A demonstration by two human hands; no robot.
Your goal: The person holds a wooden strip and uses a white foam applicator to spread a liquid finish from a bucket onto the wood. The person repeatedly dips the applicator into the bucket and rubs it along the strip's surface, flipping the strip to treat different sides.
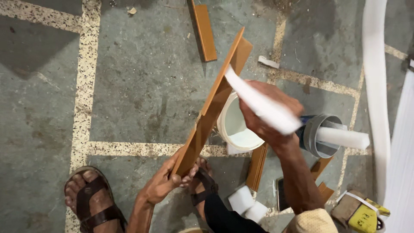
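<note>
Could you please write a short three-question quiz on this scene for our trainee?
1. True or false: the left hand grips the lower end of the brown strip.
2. What does the right hand press against that strip? A) white foam piece B) paintbrush C) hammer
3. Which container sits on the floor just behind the strip?

Key: 1 true; 2 A, the white foam piece; 3 the white bucket.

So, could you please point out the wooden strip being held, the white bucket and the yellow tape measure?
wooden strip [214, 101], head view, middle of its orange-brown face.
white bucket [235, 125], head view, inner wall.
yellow tape measure [363, 218], head view, its yellow casing.
</note>
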